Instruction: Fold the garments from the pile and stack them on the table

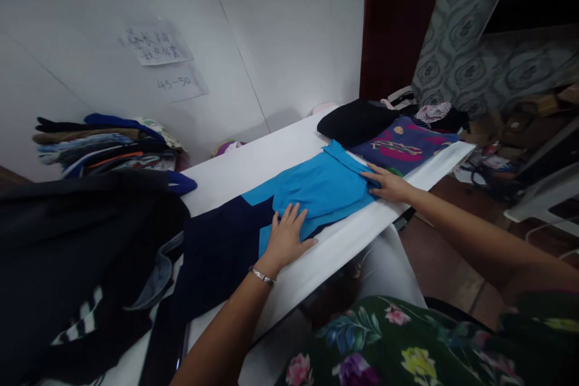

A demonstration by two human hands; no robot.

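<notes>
A bright blue and navy garment (323,178) lies across the white table in front of me, its blue end partly folded over. My left hand (287,238) rests flat on the blue cloth near the navy part (221,247), fingers spread. At the right edge of the blue part, my right hand (389,186) touches the fold with its fingers stretched out. The garment's exact kind cannot be made out. Just beyond my right hand is a purple patterned cloth (398,145), with a black folded item (357,122) beside it.
A stack of folded clothes (108,145) stands at the left against the wall. Dark clothes (81,241) are heaped at the near left. The long white table (275,163) runs along the wall, and a white stool (543,211) stands at the right.
</notes>
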